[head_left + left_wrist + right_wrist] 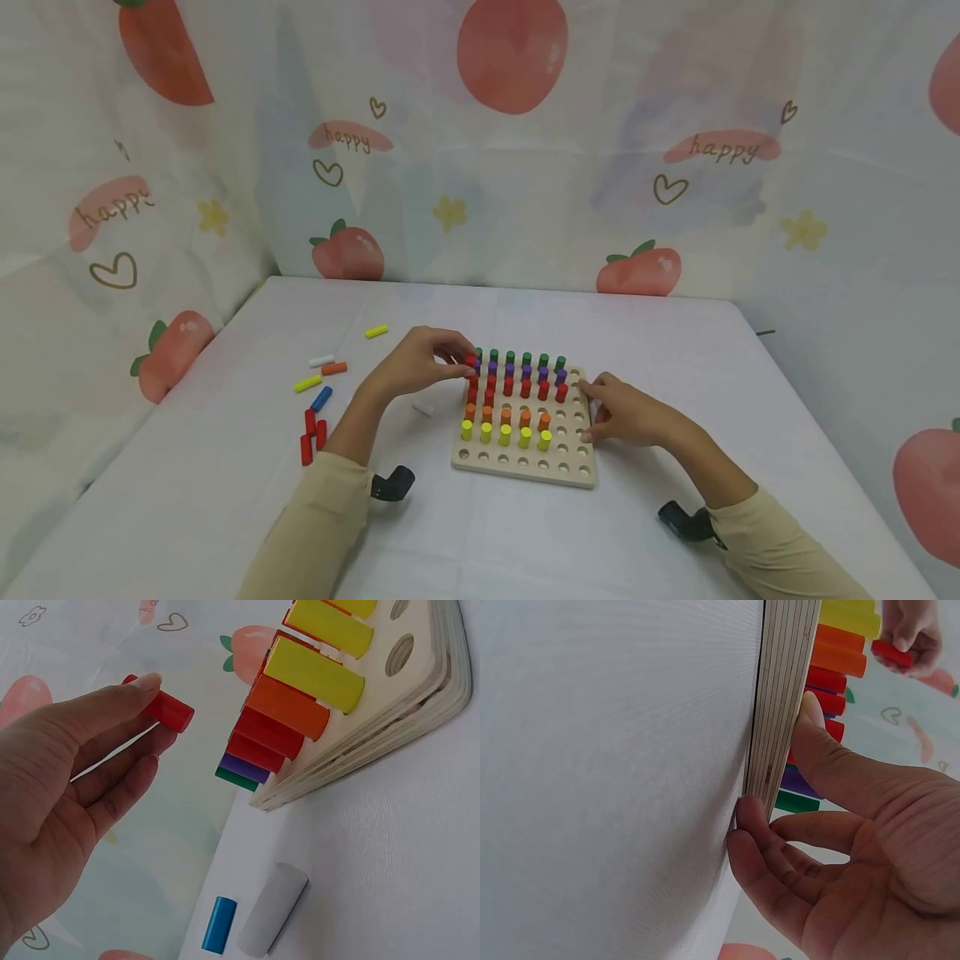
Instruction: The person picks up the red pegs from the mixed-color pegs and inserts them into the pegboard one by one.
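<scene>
Between thumb and fingers, my left hand point(416, 362) pinches a red peg point(171, 711), raised above the table at the board's back left corner. The wooden pegboard point(517, 469) bears upright pegs in rows: green point(527, 359) at the back, then purple, red point(526, 388), orange point(506, 417) and yellow point(506, 436). Holes show along its front and right side. My right hand point(630, 412) grips the board's right edge; in the right wrist view the thumb point(814, 720) lies on top and curled fingers point(754, 817) are at the side near the tabletop.
Loose pegs lie left of the board: several red ones point(306, 450), a blue one point(322, 398), an orange one point(334, 368), a white one point(322, 361) and two yellow ones point(377, 331). Another white peg point(274, 909) lies close by the board. Patterned cloth point(525, 208) hangs behind the table.
</scene>
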The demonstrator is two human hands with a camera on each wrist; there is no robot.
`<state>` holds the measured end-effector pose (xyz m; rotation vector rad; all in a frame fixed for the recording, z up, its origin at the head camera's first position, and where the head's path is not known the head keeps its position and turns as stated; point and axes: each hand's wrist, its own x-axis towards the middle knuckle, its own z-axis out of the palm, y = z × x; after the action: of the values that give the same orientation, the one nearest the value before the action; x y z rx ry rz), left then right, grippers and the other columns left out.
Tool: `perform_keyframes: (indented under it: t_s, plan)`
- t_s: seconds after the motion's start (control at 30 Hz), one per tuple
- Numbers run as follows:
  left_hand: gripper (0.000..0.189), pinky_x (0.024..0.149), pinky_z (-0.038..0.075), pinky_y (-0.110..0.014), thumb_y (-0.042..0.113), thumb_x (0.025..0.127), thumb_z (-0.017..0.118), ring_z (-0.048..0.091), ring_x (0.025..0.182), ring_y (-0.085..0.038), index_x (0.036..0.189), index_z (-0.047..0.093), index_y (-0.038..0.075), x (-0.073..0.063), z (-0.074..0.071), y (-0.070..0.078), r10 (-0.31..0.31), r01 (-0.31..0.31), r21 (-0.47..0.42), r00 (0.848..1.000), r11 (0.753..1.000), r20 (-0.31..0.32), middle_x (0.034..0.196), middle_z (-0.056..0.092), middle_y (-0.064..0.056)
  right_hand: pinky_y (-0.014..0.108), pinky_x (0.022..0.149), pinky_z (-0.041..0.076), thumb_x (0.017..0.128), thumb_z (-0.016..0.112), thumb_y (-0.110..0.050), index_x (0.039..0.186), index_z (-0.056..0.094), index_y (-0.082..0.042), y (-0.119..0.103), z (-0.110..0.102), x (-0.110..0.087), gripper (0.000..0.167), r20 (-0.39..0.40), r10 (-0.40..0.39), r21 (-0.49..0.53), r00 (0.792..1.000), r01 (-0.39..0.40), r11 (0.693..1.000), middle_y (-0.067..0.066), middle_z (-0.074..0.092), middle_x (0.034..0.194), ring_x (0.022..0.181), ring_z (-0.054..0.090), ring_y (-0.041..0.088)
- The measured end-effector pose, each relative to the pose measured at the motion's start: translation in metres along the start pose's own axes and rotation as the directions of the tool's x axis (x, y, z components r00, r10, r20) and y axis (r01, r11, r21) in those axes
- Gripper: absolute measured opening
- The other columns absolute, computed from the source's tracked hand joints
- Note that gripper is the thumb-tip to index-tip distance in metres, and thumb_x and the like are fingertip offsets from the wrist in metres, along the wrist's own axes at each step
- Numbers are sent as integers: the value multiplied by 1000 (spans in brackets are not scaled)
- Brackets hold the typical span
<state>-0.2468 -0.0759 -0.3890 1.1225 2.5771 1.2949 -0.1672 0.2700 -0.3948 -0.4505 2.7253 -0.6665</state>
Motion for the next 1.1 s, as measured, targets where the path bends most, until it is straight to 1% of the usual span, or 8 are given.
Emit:
perform_keyframes:
  t_s: [0.3, 0.53, 0.7, 0.83, 0.93, 1.1]
  plan:
    - [24, 87, 57, -32, 13, 92, 82, 67, 91, -12, 114, 76, 7, 10, 9, 7, 8, -8, -19, 1000, 1000, 18, 100, 74, 5, 29, 69, 52, 85, 87, -25, 152, 41, 10, 0, 1, 1, 87, 2, -7, 1, 1000, 7, 1000, 13, 51, 110, 86, 52, 19]
    - [27, 87, 56, -31, 15, 92, 82, 66, 91, -11, 116, 76, 6, 15, 20, 9, 9, -8, -28, 1000, 1000, 30, 101, 74, 5, 29, 69, 52, 86, 86, -25, 152, 41, 9, 0, 2, 2, 87, 5, -1, 4, 1000, 1, 1000, 14, 51, 111, 86, 52, 19]
    - [24, 86, 56, -28, 15, 93, 80, 67, 91, -10, 116, 76, 9, 17, 29, 9, -16, 18, -31, 998, 999, 64, 100, 74, 7, 29, 69, 52, 85, 87, -26, 152, 41, 9, 0, 1, 1, 88, 5, -1, 0, 1000, 1, 1000, 14, 51, 111, 86, 52, 19]
    - [21, 86, 56, -27, 13, 95, 78, 67, 93, -9, 116, 77, 11, 17, 35, 10, -42, 46, -46, 995, 998, 92, 102, 74, 7, 29, 69, 52, 86, 86, -26, 152, 42, 8, 0, 2, 2, 87, 10, 2, 4, 1000, -2, 1000, 14, 51, 111, 86, 52, 19]
    - [21, 89, 56, -26, 12, 95, 77, 68, 95, -9, 117, 76, 9, 18, 38, 10, -46, 54, -68, 992, 996, 114, 105, 74, 6, 29, 69, 52, 86, 86, -27, 152, 42, 9, 0, 1, 1, 87, 6, 1, -2, 1000, -1, 1000, 14, 51, 112, 87, 52, 19]
    - [22, 91, 54, -24, 14, 96, 77, 68, 96, -8, 117, 76, 8, 20, 43, 9, -48, 59, -72, 987, 996, 153, 106, 73, 7, 28, 69, 52, 86, 86, -26, 152, 42, 9, 1, 1, 1, 87, 4, -6, -1, 1000, 6, 1000, 14, 51, 113, 87, 53, 19]
